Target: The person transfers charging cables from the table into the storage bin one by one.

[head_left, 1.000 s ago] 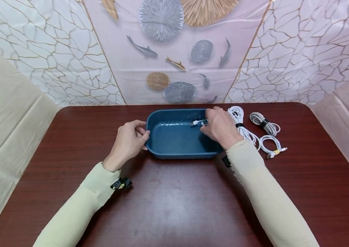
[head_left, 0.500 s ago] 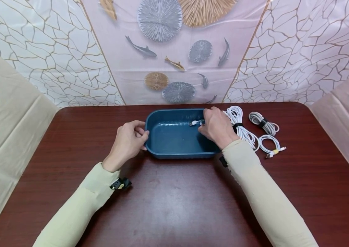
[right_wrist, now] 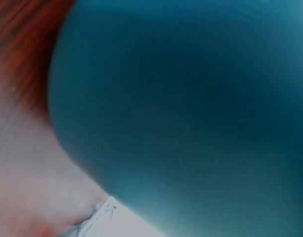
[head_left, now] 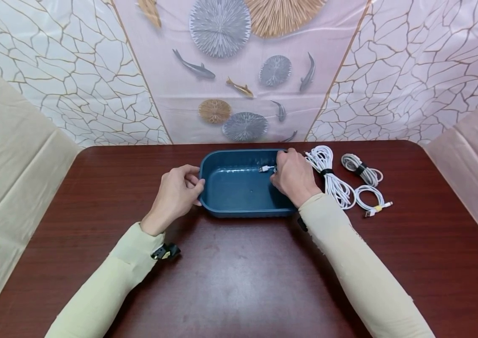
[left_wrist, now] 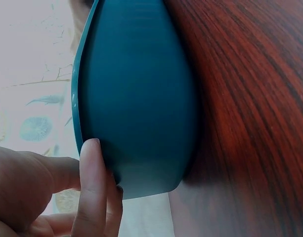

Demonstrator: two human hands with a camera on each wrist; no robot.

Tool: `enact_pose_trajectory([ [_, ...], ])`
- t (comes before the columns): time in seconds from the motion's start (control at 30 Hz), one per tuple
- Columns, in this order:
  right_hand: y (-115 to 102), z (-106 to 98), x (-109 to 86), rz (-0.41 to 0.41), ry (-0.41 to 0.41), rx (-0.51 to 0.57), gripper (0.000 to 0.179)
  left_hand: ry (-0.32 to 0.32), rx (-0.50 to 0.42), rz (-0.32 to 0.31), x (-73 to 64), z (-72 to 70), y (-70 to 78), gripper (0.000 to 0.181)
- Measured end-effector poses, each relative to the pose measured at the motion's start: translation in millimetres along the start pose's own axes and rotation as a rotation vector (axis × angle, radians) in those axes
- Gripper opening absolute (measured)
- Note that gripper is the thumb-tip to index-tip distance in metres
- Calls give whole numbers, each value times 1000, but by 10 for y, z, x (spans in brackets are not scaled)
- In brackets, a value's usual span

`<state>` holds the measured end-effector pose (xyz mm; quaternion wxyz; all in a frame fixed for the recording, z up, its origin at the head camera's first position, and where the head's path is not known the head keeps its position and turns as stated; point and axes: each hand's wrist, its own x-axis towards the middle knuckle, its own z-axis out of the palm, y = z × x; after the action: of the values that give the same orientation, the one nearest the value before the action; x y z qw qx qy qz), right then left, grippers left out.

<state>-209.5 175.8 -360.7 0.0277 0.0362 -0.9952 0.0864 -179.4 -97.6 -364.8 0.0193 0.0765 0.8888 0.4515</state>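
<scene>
A dark blue-green plastic bin (head_left: 239, 190) stands near the back of the table. My left hand (head_left: 175, 195) pinches its left rim between thumb and fingers; the left wrist view shows the fingers (left_wrist: 92, 177) against the outer wall. Over the bin's right end, my right hand (head_left: 294, 176) reaches inside with bent fingers, gripping a white USB cable. Only the cable's plug (head_left: 266, 168) pokes out left of the fingertips; the rest is hidden under the hand. The right wrist view holds mostly the bin's blurred wall (right_wrist: 181, 108), with no fingers showing.
Right of the bin lie a large white cable bundle (head_left: 327, 172) with a black tie, a grey cable bundle (head_left: 361, 169) and a coiled white cable (head_left: 367, 197) with a yellow tie. A patterned cloth backdrop (head_left: 239, 70) rises behind the table (head_left: 239, 267).
My right hand has shifted slightly left and toward me inside the bin, and the plug has moved a little left. My left hand stays on the rim.
</scene>
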Motion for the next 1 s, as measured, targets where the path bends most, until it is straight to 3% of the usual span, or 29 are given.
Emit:
enact_pose_trajectory([
  [0.43, -28, 108, -19, 13, 35, -10, 30, -1, 11, 9, -5, -2, 12, 37],
  [1.0, -76, 152, -32, 44, -23, -33, 29, 4, 8, 7, -9, -7, 17, 36],
])
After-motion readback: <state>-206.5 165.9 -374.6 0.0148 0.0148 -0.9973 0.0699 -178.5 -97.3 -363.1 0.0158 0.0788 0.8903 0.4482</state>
